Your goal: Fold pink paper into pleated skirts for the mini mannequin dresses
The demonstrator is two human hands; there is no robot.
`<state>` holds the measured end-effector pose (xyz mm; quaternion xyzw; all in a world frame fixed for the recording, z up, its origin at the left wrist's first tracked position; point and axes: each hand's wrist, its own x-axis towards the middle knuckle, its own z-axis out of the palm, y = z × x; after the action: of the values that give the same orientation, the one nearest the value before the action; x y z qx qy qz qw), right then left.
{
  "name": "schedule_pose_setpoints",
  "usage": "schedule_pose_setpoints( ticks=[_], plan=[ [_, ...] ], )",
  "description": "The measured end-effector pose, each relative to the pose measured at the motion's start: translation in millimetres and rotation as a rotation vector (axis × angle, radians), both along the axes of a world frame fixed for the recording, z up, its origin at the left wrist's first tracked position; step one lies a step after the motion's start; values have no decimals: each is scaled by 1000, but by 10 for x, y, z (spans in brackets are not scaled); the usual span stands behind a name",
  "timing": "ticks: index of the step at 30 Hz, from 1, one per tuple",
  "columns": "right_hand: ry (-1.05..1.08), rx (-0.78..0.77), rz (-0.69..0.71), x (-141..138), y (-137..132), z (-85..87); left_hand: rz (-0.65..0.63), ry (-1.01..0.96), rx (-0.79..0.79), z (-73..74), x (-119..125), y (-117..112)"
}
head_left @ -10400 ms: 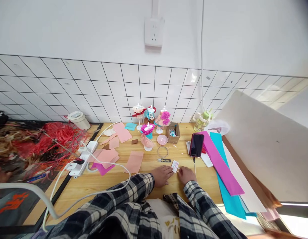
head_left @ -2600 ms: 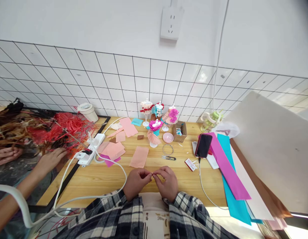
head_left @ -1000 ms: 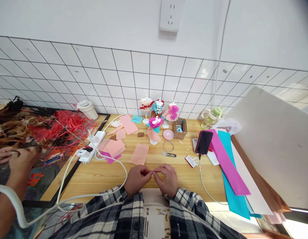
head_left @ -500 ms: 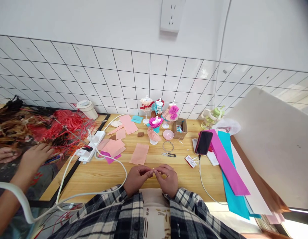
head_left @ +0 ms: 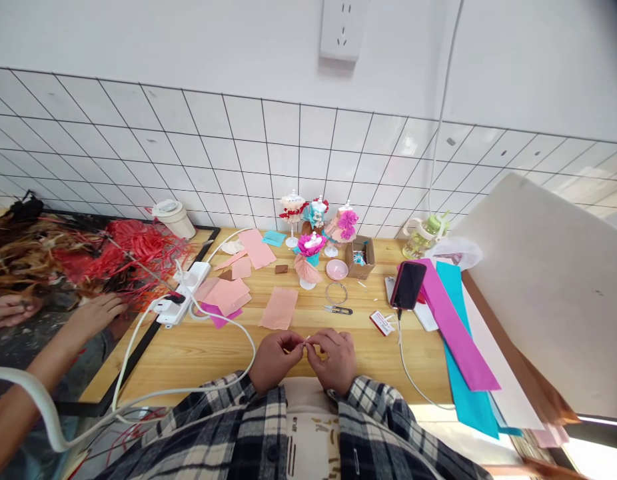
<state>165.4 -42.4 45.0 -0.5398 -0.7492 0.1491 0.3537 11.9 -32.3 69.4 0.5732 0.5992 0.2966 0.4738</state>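
My left hand (head_left: 277, 360) and my right hand (head_left: 332, 360) meet fingertip to fingertip over the near part of the wooden table (head_left: 213, 357). Both are closed in a pinch around a tiny pale bit, too small to name. Just beyond them lies a peach paper sheet (head_left: 279, 308). Thread snips (head_left: 338, 310) and a metal wire ring (head_left: 336, 293) rest past my right hand. Farther back stand several small white dress-form stands with paper dresses, the nearest being a pink-and-peach dress form (head_left: 308, 260).
A pink bowl (head_left: 337, 269) and a small cardboard box (head_left: 361, 259) sit behind the snips. At right are a phone (head_left: 408, 285) on its cable and long paper strips (head_left: 458, 327). A power strip (head_left: 184, 293) stands left, near a co-worker's hand (head_left: 96, 315) and red fibres.
My fingers have shifted slightly around the tiny bit between them, staying in about the same place. The co-worker's hand at left has moved a little to the right.
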Motion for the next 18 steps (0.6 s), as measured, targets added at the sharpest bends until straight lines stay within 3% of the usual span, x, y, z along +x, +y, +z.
schedule_pose_setpoints(
  ticks=[7,10,13,18],
  plan=[
    [408,-291,-99,-64,27,-40,-1,-126,-70,6,-7,12],
    [449,-344,-85,-56,36,-66,12,-179,-135,2,-21,30],
    [416,-308,-58,-22,38,-75,27,-193,-157,-8,-32,43],
    [238,-54,-59,20,21,-72,32,-165,-139,-12,-29,36]
  ],
)
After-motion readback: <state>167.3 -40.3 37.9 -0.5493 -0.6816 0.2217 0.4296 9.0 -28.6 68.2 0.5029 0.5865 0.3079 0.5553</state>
